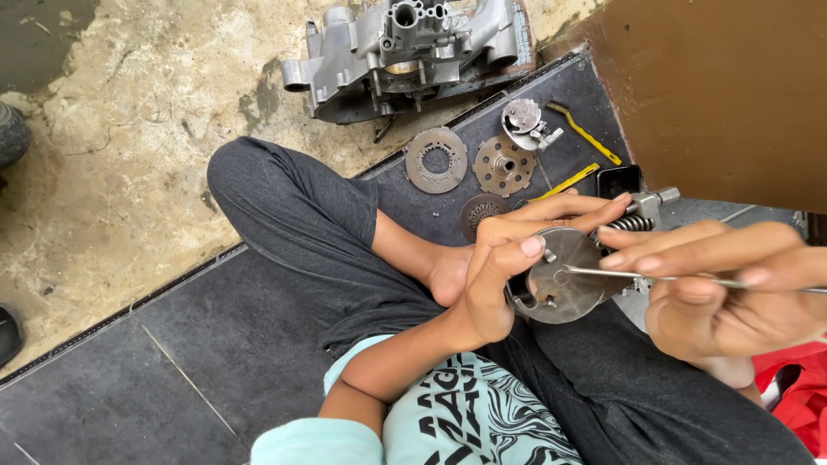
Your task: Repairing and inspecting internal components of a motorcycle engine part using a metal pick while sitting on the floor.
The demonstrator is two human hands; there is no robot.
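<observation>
Left hand [500,275] is gripping the round metal disc assembly [564,275], fingers curled around its rim, over the lap. Right hand [715,293] is pinching a thin metal tool [655,277], tip touching disc centre.

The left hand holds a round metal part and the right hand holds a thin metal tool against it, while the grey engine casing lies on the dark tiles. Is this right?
Not quite. In the head view the engine casing lies on the rough concrete floor, not the dark tiles. The left hand does hold the round metal part, the right hand the thin tool.

Dark floor tiles [215,362] (cracked concrete [129,129] beyond)
</observation>
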